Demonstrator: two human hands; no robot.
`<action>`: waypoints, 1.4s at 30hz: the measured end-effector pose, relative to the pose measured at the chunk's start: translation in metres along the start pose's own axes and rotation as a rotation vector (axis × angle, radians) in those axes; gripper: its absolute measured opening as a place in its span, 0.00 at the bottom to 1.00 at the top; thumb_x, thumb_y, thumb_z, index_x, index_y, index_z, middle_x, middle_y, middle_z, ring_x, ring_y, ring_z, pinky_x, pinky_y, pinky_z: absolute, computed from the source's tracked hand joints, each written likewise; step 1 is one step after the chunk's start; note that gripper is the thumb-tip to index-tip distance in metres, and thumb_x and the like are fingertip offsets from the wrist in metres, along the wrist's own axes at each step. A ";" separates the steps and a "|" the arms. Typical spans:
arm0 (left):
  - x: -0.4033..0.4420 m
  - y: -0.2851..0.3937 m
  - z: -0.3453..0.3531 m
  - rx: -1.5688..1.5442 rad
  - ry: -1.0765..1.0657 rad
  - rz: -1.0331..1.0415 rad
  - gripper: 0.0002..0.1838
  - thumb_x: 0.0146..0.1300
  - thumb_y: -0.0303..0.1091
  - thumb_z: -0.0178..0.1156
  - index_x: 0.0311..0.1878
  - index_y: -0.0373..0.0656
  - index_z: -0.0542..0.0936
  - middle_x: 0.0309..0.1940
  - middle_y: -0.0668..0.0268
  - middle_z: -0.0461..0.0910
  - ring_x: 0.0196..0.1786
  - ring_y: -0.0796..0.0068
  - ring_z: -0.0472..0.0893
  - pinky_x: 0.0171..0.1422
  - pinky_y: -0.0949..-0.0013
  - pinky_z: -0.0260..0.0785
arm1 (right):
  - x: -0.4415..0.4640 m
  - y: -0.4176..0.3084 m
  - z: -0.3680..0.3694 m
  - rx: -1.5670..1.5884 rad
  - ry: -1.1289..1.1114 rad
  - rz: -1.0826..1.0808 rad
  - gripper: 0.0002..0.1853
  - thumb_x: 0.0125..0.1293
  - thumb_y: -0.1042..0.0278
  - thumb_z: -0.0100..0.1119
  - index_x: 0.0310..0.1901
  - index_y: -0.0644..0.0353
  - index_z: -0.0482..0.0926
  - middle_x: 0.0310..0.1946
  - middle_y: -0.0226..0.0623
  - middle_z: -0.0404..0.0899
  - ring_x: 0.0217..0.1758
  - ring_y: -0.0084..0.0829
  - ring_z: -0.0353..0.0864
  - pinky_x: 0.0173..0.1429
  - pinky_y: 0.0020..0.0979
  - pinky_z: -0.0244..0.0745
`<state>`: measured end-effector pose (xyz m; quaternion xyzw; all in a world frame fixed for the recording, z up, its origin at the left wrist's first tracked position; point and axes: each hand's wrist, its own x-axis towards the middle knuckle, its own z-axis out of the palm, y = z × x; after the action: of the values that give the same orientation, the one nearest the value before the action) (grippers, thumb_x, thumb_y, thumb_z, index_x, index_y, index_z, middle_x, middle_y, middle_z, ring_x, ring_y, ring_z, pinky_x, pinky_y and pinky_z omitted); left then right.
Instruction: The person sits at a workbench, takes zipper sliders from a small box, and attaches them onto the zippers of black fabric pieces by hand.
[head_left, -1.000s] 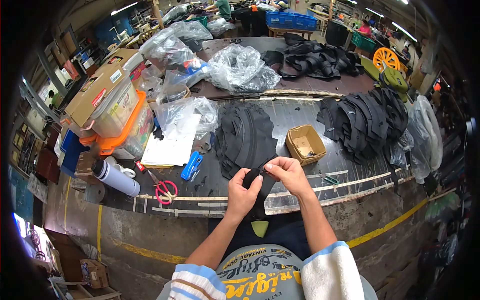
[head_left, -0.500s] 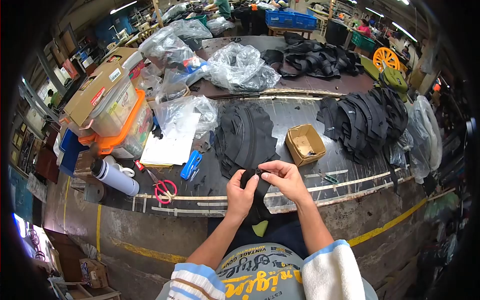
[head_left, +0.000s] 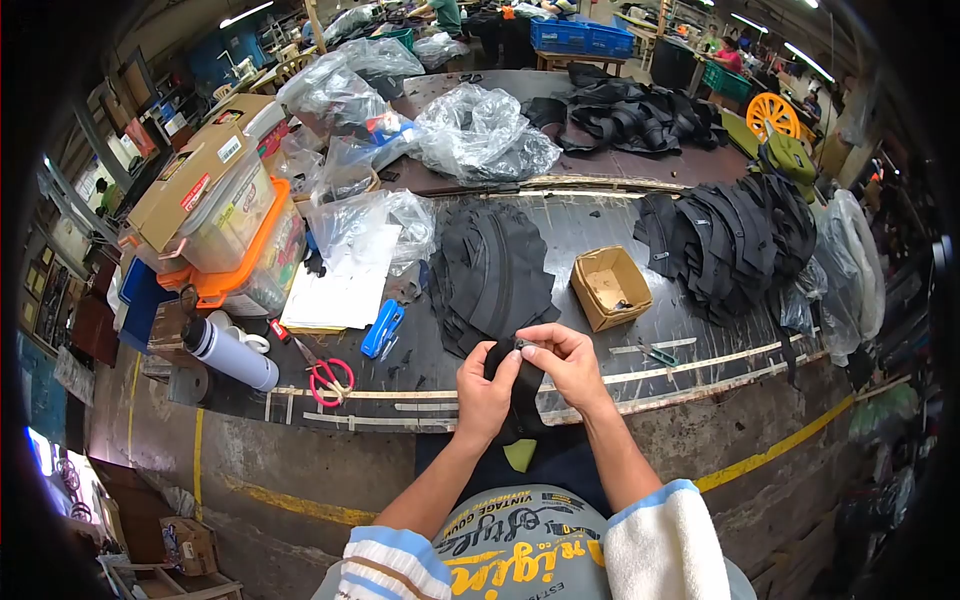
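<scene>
A black zipper strip hangs between my hands at the table's front edge, its lower end reaching toward my lap. My left hand is closed around its upper part. With thumb and index finger, my right hand pinches the top end, where a small dark piece shows, perhaps the zipper slider. Just beyond my fingers lies a fanned stack of black zipper pieces. To its right stands an open cardboard box with a few small bits inside. Another pile of black zipper pieces, some with metal pulls, lies farther right.
Pink-handled scissors, a blue stapler and a lavender bottle are on the left, near stacked plastic bins. Small green snips lie right of my hands. Clear plastic bags lie at the back; people work beyond.
Both hands stay almost in place, with a slight shift of the fingers at the strip's top end. The strip's hanging part has turned a little.
</scene>
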<state>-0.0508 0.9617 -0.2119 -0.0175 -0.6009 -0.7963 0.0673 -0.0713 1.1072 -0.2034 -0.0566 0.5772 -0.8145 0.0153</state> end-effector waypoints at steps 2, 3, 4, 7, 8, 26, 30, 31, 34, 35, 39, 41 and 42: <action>0.001 -0.003 0.001 -0.156 0.007 -0.069 0.05 0.73 0.28 0.66 0.47 0.37 0.83 0.35 0.71 0.84 0.35 0.84 0.75 0.43 0.79 0.70 | -0.001 -0.003 0.003 0.033 0.004 -0.019 0.10 0.68 0.83 0.68 0.50 0.67 0.86 0.41 0.33 0.88 0.38 0.16 0.79 0.48 0.16 0.74; 0.001 -0.004 -0.001 -0.156 0.007 -0.069 0.05 0.73 0.28 0.66 0.47 0.37 0.83 0.35 0.71 0.84 0.35 0.84 0.75 0.43 0.79 0.70 | -0.001 -0.001 0.001 0.033 0.004 -0.019 0.10 0.68 0.83 0.68 0.50 0.67 0.86 0.41 0.33 0.88 0.38 0.16 0.79 0.48 0.16 0.74; 0.000 -0.005 -0.003 -0.134 -0.010 -0.078 0.06 0.73 0.28 0.65 0.48 0.37 0.84 0.37 0.70 0.84 0.36 0.84 0.75 0.44 0.80 0.70 | -0.001 0.002 -0.002 0.010 0.012 -0.018 0.11 0.68 0.83 0.68 0.51 0.67 0.86 0.41 0.33 0.88 0.38 0.16 0.79 0.48 0.16 0.74; -0.002 -0.009 -0.010 -0.066 -0.062 -0.109 0.07 0.75 0.28 0.64 0.51 0.37 0.84 0.41 0.69 0.85 0.39 0.84 0.77 0.47 0.81 0.70 | -0.002 0.011 -0.010 -0.058 0.038 -0.011 0.13 0.68 0.83 0.67 0.54 0.67 0.85 0.42 0.33 0.87 0.39 0.15 0.79 0.48 0.15 0.73; -0.002 -0.007 -0.009 -0.065 -0.061 -0.109 0.07 0.75 0.28 0.64 0.51 0.37 0.84 0.41 0.69 0.85 0.39 0.84 0.77 0.47 0.81 0.70 | -0.003 0.011 -0.008 -0.057 0.038 -0.011 0.13 0.68 0.83 0.67 0.54 0.67 0.85 0.42 0.33 0.87 0.39 0.15 0.79 0.48 0.15 0.73; 0.008 0.005 -0.013 -0.436 -0.078 -0.359 0.04 0.76 0.28 0.58 0.47 0.41 0.81 0.41 0.72 0.82 0.40 0.88 0.74 0.47 0.83 0.66 | -0.011 0.008 0.008 -0.122 0.044 -0.050 0.09 0.73 0.80 0.63 0.51 0.65 0.87 0.36 0.25 0.84 0.35 0.12 0.71 0.41 0.14 0.66; 0.008 0.001 -0.015 -0.367 -0.080 -0.346 0.04 0.75 0.28 0.58 0.44 0.41 0.81 0.39 0.73 0.81 0.39 0.88 0.73 0.45 0.84 0.65 | -0.011 0.008 0.008 -0.150 0.028 -0.046 0.09 0.73 0.80 0.63 0.51 0.64 0.87 0.35 0.25 0.83 0.35 0.12 0.70 0.41 0.14 0.65; 0.008 0.000 -0.015 -0.336 -0.078 -0.337 0.04 0.75 0.28 0.58 0.44 0.41 0.81 0.38 0.73 0.81 0.38 0.88 0.72 0.45 0.84 0.64 | -0.011 0.008 0.008 -0.158 0.024 -0.046 0.09 0.73 0.80 0.63 0.51 0.64 0.87 0.35 0.24 0.82 0.34 0.12 0.70 0.40 0.14 0.64; 0.008 0.000 -0.017 -0.251 -0.086 -0.313 0.04 0.74 0.28 0.58 0.42 0.41 0.81 0.36 0.73 0.80 0.37 0.88 0.71 0.43 0.83 0.63 | -0.012 0.005 0.008 -0.178 0.007 -0.035 0.09 0.74 0.79 0.62 0.51 0.64 0.87 0.35 0.24 0.81 0.34 0.12 0.70 0.40 0.14 0.64; 0.008 0.001 -0.018 -0.198 -0.094 -0.296 0.04 0.74 0.28 0.58 0.42 0.41 0.81 0.36 0.74 0.79 0.37 0.88 0.70 0.43 0.83 0.63 | -0.012 0.003 0.007 -0.190 -0.009 -0.026 0.09 0.74 0.79 0.62 0.51 0.64 0.87 0.35 0.24 0.81 0.34 0.12 0.69 0.40 0.14 0.63; 0.009 0.003 -0.022 -0.090 -0.111 -0.257 0.05 0.74 0.28 0.58 0.41 0.40 0.81 0.34 0.74 0.79 0.36 0.88 0.70 0.41 0.82 0.63 | -0.011 -0.001 0.003 -0.214 -0.062 0.000 0.09 0.74 0.79 0.61 0.51 0.64 0.87 0.35 0.23 0.80 0.34 0.13 0.69 0.40 0.15 0.63; 0.010 0.003 -0.024 -0.090 -0.115 -0.256 0.05 0.74 0.28 0.59 0.43 0.39 0.82 0.35 0.74 0.80 0.35 0.88 0.71 0.40 0.82 0.64 | -0.010 -0.003 0.001 -0.215 -0.096 0.017 0.09 0.74 0.79 0.61 0.51 0.64 0.87 0.35 0.23 0.80 0.34 0.13 0.69 0.40 0.15 0.62; 0.010 0.003 -0.024 -0.090 -0.118 -0.256 0.05 0.74 0.29 0.59 0.44 0.39 0.83 0.35 0.73 0.81 0.35 0.88 0.72 0.40 0.83 0.64 | -0.011 -0.003 0.000 -0.216 -0.113 0.025 0.09 0.74 0.79 0.61 0.51 0.64 0.87 0.35 0.23 0.80 0.34 0.13 0.69 0.40 0.15 0.62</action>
<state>-0.0586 0.9366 -0.2146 0.0095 -0.5646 -0.8223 -0.0708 -0.0606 1.1093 -0.2012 -0.0964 0.6605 -0.7429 0.0517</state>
